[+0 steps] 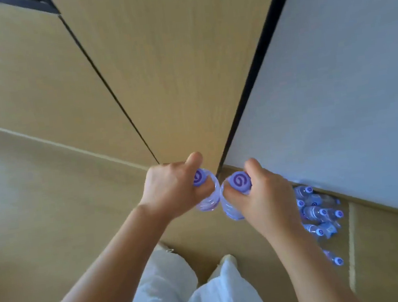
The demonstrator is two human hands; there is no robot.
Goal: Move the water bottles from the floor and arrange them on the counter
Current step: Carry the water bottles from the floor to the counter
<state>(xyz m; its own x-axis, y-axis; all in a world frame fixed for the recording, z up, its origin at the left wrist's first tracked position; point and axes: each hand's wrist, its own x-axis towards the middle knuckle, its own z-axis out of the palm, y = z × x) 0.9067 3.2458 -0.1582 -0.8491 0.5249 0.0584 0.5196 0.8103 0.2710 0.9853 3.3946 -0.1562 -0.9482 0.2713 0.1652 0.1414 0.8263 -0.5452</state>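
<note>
My left hand [170, 192] grips a clear water bottle with a purple cap [199, 178] near its neck. My right hand [265, 192] grips a second clear bottle with a purple cap [240, 182] the same way. The two bottles hang side by side, almost touching, above the floor in front of the cabinet. Several more bottles [318, 214] with purple caps lie on the floor to the right, below the edge of the grey counter [335, 84].
Tall wooden cabinet doors [170, 66] stand straight ahead, split by dark gaps. The tan floor [37, 208] stretches out to the left. My legs in white trousers [198, 296] are at the bottom centre.
</note>
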